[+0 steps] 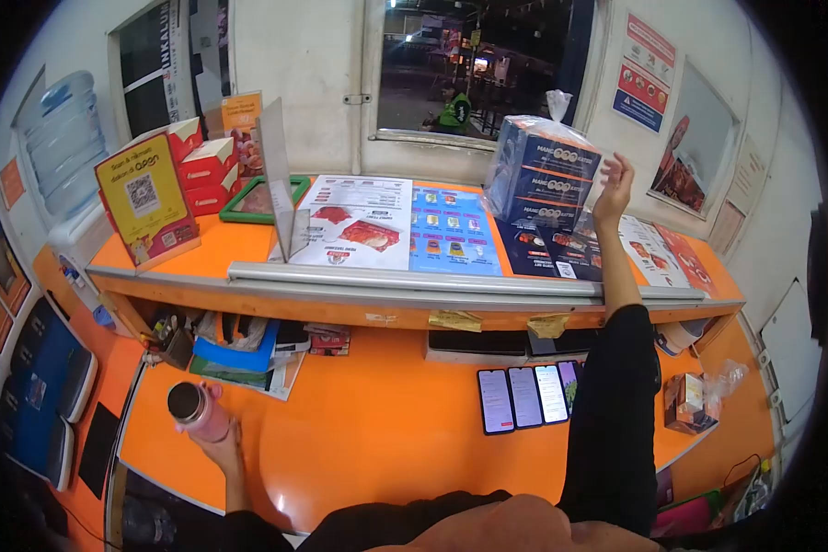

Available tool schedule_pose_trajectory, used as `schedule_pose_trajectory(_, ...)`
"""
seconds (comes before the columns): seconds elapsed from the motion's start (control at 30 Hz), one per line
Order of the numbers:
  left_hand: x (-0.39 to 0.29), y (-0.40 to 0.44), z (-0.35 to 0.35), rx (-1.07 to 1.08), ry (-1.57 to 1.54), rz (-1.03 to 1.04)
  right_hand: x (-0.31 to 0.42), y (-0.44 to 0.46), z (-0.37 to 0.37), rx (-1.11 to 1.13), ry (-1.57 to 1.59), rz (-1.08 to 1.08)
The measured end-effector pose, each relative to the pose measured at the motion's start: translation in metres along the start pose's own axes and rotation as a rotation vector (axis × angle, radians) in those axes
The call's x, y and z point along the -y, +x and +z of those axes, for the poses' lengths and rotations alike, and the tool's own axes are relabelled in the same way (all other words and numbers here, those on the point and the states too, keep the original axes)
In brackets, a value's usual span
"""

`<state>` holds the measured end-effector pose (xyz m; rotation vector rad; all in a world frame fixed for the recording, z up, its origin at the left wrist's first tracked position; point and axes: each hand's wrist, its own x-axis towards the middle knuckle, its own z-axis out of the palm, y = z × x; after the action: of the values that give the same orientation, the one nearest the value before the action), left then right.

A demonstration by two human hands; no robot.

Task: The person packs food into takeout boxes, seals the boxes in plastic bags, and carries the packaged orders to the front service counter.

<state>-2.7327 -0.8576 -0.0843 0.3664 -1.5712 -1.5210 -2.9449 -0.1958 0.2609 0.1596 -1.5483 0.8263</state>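
Note:
My left hand is wrapped around a pink bottle with a dark lid, over the left part of the orange desk. Whether the bottle's base touches the desk is hidden. Raised above the upper counter, my right hand is empty, its fingers apart and slightly curled. Just left of it stands a stack of dark blue boxes in a clear plastic bag tied at the top. Below my right sleeve, several phones with lit screens lie side by side; the sleeve covers part of that row.
Printed menus lie along the upper counter. At its left are a yellow QR sign, red boxes and a green-framed tray. A pen holder stands below. Beyond the window, a person in green is visible.

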Motion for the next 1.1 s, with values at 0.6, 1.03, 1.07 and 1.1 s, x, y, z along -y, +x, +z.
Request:
schedule_pose_trajectory(0.6, -0.107, -0.089, 0.109, 0.753, -0.808, -0.400, 0.310, -0.262, -0.021, 1.322, 0.287, -0.257)
schedule_pose_trajectory(1.03, -0.089, -0.118, 0.098, 0.572, -0.148, 0.396, 0.338, -0.253, -0.078, 1.219, 0.532, -0.082)
schedule_pose_trajectory(1.07, -0.077, -0.124, 0.097, 0.546, -0.142, 0.335, 0.340, -0.250, -0.078, 1.154, 0.596, -0.084)
schedule_pose_trajectory(1.1, -0.072, -0.127, 0.098, 0.519, -0.137, 0.274, 0.341, -0.246, -0.081, 1.148, 0.657, -0.106)
